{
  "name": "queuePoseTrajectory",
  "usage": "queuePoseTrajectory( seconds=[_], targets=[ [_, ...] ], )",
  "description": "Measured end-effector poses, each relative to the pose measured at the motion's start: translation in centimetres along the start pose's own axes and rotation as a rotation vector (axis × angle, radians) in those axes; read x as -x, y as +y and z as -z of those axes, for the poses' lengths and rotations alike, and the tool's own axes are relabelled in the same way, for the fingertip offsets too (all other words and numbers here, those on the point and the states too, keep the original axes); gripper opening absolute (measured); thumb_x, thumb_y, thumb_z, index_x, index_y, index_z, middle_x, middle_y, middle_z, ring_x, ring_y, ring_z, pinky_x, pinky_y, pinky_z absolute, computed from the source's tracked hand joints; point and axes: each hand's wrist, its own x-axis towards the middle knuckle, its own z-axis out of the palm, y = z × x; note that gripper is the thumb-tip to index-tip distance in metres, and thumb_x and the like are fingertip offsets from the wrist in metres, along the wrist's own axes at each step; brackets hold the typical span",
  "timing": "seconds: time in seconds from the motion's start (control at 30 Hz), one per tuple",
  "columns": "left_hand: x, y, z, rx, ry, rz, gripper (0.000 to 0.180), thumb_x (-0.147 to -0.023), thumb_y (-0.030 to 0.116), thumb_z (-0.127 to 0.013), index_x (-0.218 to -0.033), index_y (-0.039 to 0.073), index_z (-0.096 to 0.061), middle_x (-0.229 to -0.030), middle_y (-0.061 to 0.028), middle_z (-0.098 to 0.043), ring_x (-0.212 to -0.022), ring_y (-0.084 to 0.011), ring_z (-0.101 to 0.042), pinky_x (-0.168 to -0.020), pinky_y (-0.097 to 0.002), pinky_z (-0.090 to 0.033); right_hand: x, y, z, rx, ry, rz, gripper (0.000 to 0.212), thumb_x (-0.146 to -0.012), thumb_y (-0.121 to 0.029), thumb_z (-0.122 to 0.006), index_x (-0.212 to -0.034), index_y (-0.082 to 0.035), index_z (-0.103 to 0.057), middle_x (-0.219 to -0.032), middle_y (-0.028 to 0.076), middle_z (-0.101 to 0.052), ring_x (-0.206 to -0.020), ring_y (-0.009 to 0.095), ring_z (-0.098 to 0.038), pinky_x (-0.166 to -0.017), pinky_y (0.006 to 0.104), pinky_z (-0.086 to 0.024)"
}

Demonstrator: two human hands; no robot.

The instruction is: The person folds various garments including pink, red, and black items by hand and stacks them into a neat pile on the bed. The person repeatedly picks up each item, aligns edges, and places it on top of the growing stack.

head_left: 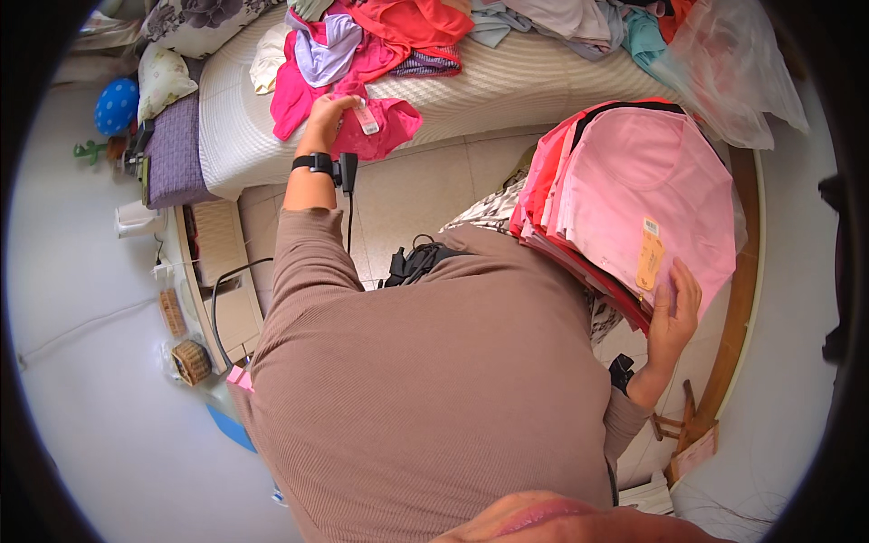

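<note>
My left hand (328,119) reaches out to the bed's edge, its fingers closed on a bright pink garment (391,127). A white tag (366,118) hangs from that garment beside my fingertips; its exact cut cannot be made out. On the right, my right hand (674,312) lies against the lower edge of a pale pink top (652,158), fingers extended near an orange-yellow tag (650,258). This top is uppermost on a thick stack of folded garments (550,185), whose edges show pink, red, white and black. The stack rests over my lap.
Loose clothes (398,27) are heaped on the bed (534,77). A clear plastic bag (733,72) lies at its right end. At the left are a purple cushion (176,158), a blue dotted ball (117,107) and a wicker basket (191,362). A cable (350,222) hangs from my left wrist.
</note>
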Motion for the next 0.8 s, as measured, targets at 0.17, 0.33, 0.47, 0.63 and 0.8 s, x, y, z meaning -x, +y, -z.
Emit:
queuePoseTrajectory(
  seconds=[0.17, 0.33, 0.47, 0.63, 0.8],
  targets=[
    [2.6, 8.3, -3.7, 0.473, -0.158, -0.23, 0.021, -0.089, 0.013, -0.075, -0.106, 0.002, -0.071, -0.1, -0.0088, -0.075, -0.087, -0.0208, -0.073, -0.082, -0.035, -0.06, -1.2, -1.6, 0.7, -0.171, 0.03, -0.055, 0.027, -0.094, 0.0, -0.063, -0.121, 0.005, -0.066, -0.129, 0.016, -0.067, -0.121, 0.029, -0.062, -0.107, 0.0383, -0.045],
    [1.2, 13.7, -9.7, 0.777, -0.373, -0.447, 0.033, -0.095, 0.016, -0.072, -0.123, -0.001, -0.065, -0.104, -0.01, -0.074, -0.09, -0.0203, -0.073, -0.081, -0.033, -0.059, -3.2, -4.0, 0.3, -0.248, 0.025, 0.038, 0.026, -0.094, 0.001, -0.064, -0.12, 0.004, -0.066, -0.127, 0.017, -0.067, -0.119, 0.029, -0.063, -0.106, 0.0371, -0.046],
    [-2.2, 12.3, -14.0, -0.126, 0.344, -0.599, 0.062, -0.078, 0.014, -0.082, -0.131, -0.001, -0.054, -0.128, -0.02, -0.058, -0.114, -0.0324, -0.06, -0.096, -0.0415, -0.051, -3.5, -4.7, 0.0, -0.165, 0.043, 0.095, 0.025, -0.094, 0.0, -0.066, -0.119, 0.003, -0.066, -0.126, 0.018, -0.067, -0.118, 0.031, -0.064, -0.103, 0.0383, -0.049],
    [-0.7, 8.8, -19.8, -0.786, -0.008, -1.275, 0.054, -0.071, 0.011, -0.08, -0.122, 0.008, -0.064, -0.129, -0.0175, -0.059, -0.127, -0.0382, -0.052, -0.106, -0.0477, -0.044, -2.6, -4.1, 0.5, -0.189, 0.042, 0.021, 0.022, -0.097, -0.002, -0.064, -0.118, 0.003, -0.068, -0.128, 0.017, -0.067, -0.121, 0.027, -0.063, -0.106, 0.0368, -0.047],
    [-0.7, 7.8, -24.7, -1.2, -0.067, -1.285, 0.042, -0.078, 0.022, -0.076, -0.117, 0.008, -0.068, -0.13, -0.0137, -0.06, -0.125, -0.035, -0.056, -0.099, -0.0472, -0.05, -2.3, -3.9, 0.0, -0.287, 0.046, -0.011, 0.021, -0.097, -0.001, -0.063, -0.116, 0.004, -0.068, -0.125, 0.016, -0.067, -0.118, 0.026, -0.064, -0.103, 0.0358, -0.049]
  ],
)
